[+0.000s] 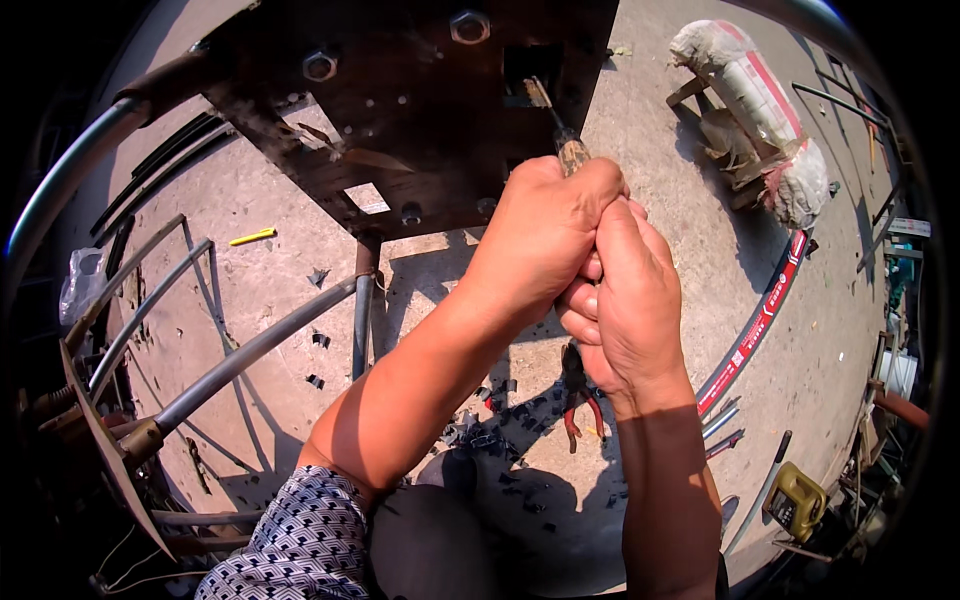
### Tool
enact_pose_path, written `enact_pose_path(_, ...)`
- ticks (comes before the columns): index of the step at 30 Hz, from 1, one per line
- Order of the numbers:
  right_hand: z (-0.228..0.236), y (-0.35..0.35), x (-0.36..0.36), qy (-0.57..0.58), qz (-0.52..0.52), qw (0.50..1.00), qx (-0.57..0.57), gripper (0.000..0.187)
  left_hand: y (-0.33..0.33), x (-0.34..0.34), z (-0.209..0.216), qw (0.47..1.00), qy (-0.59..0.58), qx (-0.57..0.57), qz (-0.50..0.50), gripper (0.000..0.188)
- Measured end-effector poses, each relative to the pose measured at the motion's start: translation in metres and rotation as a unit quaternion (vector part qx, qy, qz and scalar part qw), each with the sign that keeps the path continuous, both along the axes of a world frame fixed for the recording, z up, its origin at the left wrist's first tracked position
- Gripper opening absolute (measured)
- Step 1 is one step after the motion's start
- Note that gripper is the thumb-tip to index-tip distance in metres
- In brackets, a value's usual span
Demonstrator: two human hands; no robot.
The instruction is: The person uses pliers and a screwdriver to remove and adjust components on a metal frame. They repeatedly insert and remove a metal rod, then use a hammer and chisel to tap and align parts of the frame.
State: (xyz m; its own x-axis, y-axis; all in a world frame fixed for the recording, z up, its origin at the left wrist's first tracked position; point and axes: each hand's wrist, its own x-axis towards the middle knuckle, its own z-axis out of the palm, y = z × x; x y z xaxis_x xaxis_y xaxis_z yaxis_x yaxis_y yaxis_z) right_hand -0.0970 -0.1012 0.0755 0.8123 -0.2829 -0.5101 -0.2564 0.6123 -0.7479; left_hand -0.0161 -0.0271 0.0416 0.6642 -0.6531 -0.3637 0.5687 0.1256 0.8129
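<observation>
A screwdriver-like tool with a worn, mottled handle [572,151] is gripped in my two closed hands. My left hand [538,222] is wrapped round it higher up. Pressed against the left from the right side, my right hand [638,300] has its fingers curled at the lower end. The tool's thin shaft points up into a square opening [533,75] in a dark metal plate [440,120]. Its tip, inside that opening, is hard to make out. Hex nuts [469,27] and bolts stud the plate, which has further cut-outs.
Red-handled pliers [582,405] lie on the concrete below my hands, among black scraps [480,435]. Metal tubes [260,350] frame the left side. A yellow marker [252,237], a padded white bundle [765,100], a red strip [755,335] and a gold jug [795,502] lie around.
</observation>
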Motion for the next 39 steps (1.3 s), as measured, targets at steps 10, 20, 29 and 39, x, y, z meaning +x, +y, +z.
enact_pose_path(10, 0.010, 0.009, 0.012, 0.013, 0.071, 0.891, -0.448, 0.040, -0.002, -0.004, -0.021, 0.968, 0.091, -0.227, 0.047, 0.036)
enact_pose_path(20, 0.029, 0.010, 0.005, 0.041, 0.106, 0.740, -0.663, 0.032, -0.009, -0.007, -0.038, 0.898, 0.216, -0.384, -0.011, 0.051)
enact_pose_path(29, 0.028, 0.013, 0.008, 0.067, 0.138, 0.632, -0.759, 0.025, -0.009, -0.006, -0.034, 0.882, 0.207, -0.422, -0.026, 0.056)
enact_pose_path(39, 0.019, 0.011, 0.012, 0.075, 0.149, 0.714, -0.680, 0.028, -0.006, -0.005, -0.040, 0.908, 0.163, -0.385, -0.008, 0.050)
